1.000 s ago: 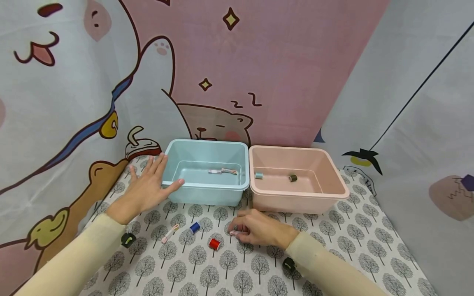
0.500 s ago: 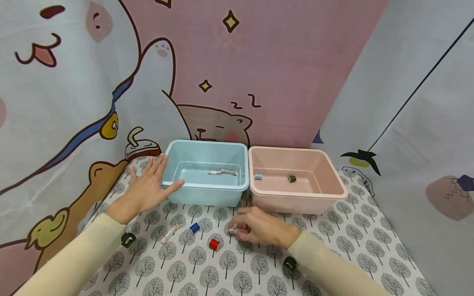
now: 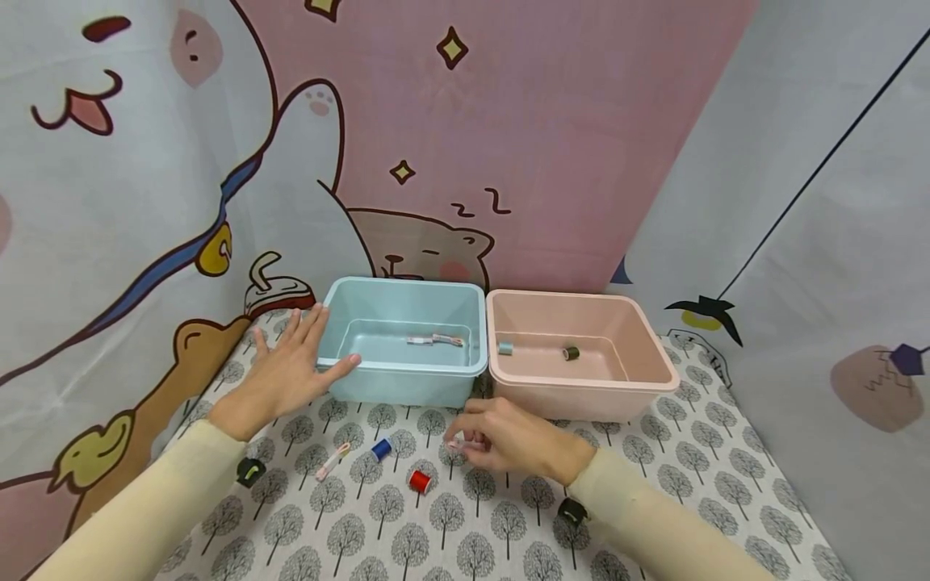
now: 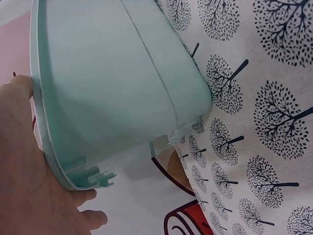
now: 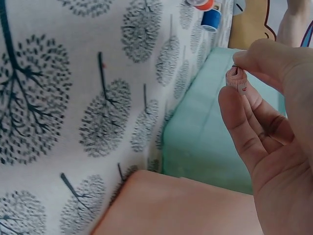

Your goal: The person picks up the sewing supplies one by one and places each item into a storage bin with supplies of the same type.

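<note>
Right hand (image 3: 508, 436): grip narrow, a small pinkish-white bundle (image 5: 238, 82) pinched at the fingertips. Bundle is folded flat strip, loop showing at one end, fine-ribbed band around it. It sits between thumb and finger, out ahead of the palm, in front of the blue bin's near right corner.

Left hand (image 3: 283, 371): wide, fingers spread and straight, resting over the left rim of the blue bin (image 3: 407, 386).

Blue bin: smooth plastic, rounded corners, rolled lip; bundles (image 3: 434, 339) lie end to end inside. Pink bin (image 3: 574, 401): same form, just beside it on the right; holds a light-blue spool (image 3: 504, 348) and a dark-green spool (image 3: 571, 353), apart.

On the tree-print cloth (image 3: 450, 557), woven look: red spool (image 3: 420, 482), blue spool (image 3: 381, 449), another slim bundle (image 3: 333, 461), left to right bundle, blue, red. Spools are short cylinders.

Writing: two "Z"s on the cartoon backdrop (image 3: 567, 161). Red mark on the pinched bundle's band, too small to read.
</note>
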A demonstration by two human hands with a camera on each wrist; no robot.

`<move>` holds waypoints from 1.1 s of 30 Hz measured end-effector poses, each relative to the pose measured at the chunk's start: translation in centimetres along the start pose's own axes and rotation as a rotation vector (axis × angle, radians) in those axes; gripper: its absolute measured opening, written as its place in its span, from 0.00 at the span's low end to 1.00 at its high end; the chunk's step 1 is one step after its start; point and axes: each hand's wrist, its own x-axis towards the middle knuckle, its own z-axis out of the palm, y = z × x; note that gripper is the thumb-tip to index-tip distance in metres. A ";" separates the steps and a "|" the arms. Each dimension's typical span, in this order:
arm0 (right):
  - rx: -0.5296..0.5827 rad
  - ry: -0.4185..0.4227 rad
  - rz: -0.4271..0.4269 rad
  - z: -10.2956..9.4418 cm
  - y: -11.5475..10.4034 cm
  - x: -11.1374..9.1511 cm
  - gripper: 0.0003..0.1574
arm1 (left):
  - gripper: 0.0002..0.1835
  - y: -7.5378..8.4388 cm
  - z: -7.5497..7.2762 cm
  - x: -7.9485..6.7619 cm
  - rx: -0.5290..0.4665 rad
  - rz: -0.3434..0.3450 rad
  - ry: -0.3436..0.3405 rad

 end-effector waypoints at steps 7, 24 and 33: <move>-0.007 0.022 -0.037 -1.3 -0.4 0.3 0.21 | 0.63 0.0 0.0 -0.1 -0.007 -0.004 -0.005; -0.046 0.113 -0.144 -3.9 -0.6 1.4 0.18 | 0.64 0.1 0.2 0.0 -0.007 -0.004 0.001; -0.062 0.136 -0.131 -5.0 -0.8 2.1 0.19 | 0.64 0.0 0.2 0.1 -0.005 -0.006 0.001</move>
